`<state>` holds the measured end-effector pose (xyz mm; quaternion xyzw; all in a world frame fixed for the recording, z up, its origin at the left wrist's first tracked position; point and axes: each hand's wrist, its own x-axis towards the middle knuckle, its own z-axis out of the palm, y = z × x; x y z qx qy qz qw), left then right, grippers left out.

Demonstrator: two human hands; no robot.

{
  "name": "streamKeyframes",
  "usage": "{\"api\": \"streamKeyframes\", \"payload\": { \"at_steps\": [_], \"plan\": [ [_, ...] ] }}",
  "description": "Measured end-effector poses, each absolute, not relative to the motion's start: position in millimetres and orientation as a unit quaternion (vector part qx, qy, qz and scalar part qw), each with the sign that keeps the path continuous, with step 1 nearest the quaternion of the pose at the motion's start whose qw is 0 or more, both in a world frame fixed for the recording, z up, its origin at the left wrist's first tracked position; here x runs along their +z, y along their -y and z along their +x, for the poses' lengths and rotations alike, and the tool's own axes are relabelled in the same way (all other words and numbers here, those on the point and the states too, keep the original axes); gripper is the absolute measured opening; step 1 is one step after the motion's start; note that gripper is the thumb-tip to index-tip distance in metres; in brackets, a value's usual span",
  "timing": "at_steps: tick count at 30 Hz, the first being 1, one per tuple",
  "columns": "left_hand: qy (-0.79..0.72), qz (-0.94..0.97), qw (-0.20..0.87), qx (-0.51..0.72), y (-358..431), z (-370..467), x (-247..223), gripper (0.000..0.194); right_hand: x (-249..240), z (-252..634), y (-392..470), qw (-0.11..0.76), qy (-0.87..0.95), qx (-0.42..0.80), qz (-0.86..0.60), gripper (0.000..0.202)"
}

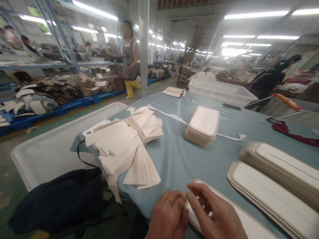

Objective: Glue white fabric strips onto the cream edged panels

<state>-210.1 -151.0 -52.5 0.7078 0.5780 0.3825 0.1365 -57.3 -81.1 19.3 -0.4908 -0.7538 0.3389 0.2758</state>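
Observation:
A long pale panel point(239, 215) with a white face and beige edge lies at the table's near edge, under my hands. My left hand point(169, 214) is closed, its curled fingers at the panel's left end. My right hand point(215, 210) is bent over the same end, thumb and forefinger close together beside my left fingers. Its other fingers curl over the white face, and the exact contact is partly hidden. To the right lie two stacks of similar long panels, a nearer stack point(269, 196) and a farther stack point(289, 166).
On the blue-green cloth point(174, 152) sit a tied bundle of cream pieces point(119, 139), a stack of short panels point(203, 124) and a dark red strap point(286, 131). A dark bag point(62, 199) hangs left, before a white bin point(59, 132). A person point(130, 56) stands beyond.

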Motion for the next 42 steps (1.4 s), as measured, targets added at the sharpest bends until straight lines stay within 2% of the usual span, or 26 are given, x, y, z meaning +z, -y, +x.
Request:
{"api": "streamKeyframes", "payload": {
  "at_steps": [2, 4, 7, 10, 15, 18, 20, 24, 28, 29, 30, 33, 34, 36, 39, 42],
  "plan": [
    [-0.581, 0.739, 0.061, 0.336, 148.9, -211.4, -57.7, 0.044, 33.7, -84.1, 65.3, 0.274, 0.758, 0.339, -0.485, 0.034],
    [-0.607, 0.739, 0.032, 0.291, 152.4, -211.1, -58.8, 0.052, 47.3, -97.2, 52.9, 0.287, 0.756, 0.338, -0.482, 0.032],
    [-0.616, 0.751, 0.037, 0.232, 171.8, -217.2, -55.5, 0.048, 57.9, -95.3, 40.6, 0.333, 0.744, 0.336, -0.472, 0.029],
    [-0.546, 0.798, 0.005, 0.256, 198.1, -239.7, -50.8, 0.035, 54.7, -80.0, 40.6, 0.361, 0.725, 0.328, -0.487, 0.029],
    [-0.527, 0.776, 0.047, 0.344, 240.8, -276.4, -41.9, 0.02, 39.5, -59.5, 76.0, 0.338, 0.731, 0.306, -0.508, 0.027],
    [-0.611, 0.705, 0.088, 0.351, 259.3, -286.9, -47.1, 0.014, 28.8, -53.1, 105.3, 0.328, 0.766, 0.267, -0.484, 0.026],
    [-0.685, 0.637, 0.112, 0.335, 268.6, -291.9, -51.4, 0.019, 20.2, -52.6, 125.0, 0.329, 0.799, 0.233, -0.445, 0.027],
    [-0.815, 0.489, 0.111, 0.291, 280.6, -299.1, -44.5, 0.025, -5.9, -73.4, 157.9, 0.293, 0.871, 0.176, -0.354, 0.038],
    [-0.85, 0.439, 0.096, 0.276, 288.3, -300.8, -24.9, 0.03, -37.8, -122.1, 188.7, 0.234, 0.875, 0.141, -0.4, 0.072],
    [-0.854, 0.431, 0.087, 0.279, 290.8, -300.6, -21.3, 0.03, -45.8, -133.6, 199.5, 0.222, 0.882, 0.141, -0.39, 0.075],
    [-0.858, 0.42, 0.074, 0.287, 293.7, -300.5, -18.9, 0.03, -54.1, -143.1, 211.7, 0.207, 0.9, 0.151, -0.352, 0.07],
    [-0.865, 0.381, 0.054, 0.321, 301.7, -300.7, -19.5, 0.03, -80.7, -154.7, 247.8, 0.156, 0.94, 0.284, -0.108, 0.033],
    [-0.862, 0.378, 0.072, 0.33, 303.0, -300.5, -21.7, 0.031, -88.9, -153.2, 255.4, 0.128, 0.929, 0.332, -0.102, 0.03],
    [-0.841, 0.391, 0.14, 0.347, 301.6, -298.0, -27.6, 0.037, -99.2, -144.9, 258.0, 0.123, 0.891, 0.404, -0.168, 0.047],
    [-0.793, 0.41, 0.232, 0.387, 292.8, -284.7, -36.0, 0.042, -90.3, -131.1, 237.5, 0.202, 0.75, 0.526, -0.348, 0.055],
    [-0.754, 0.381, 0.313, 0.433, 285.3, -265.2, -42.1, 0.048, -61.7, -128.0, 214.6, 0.246, 0.613, 0.662, -0.355, 0.066]
  ]
}}
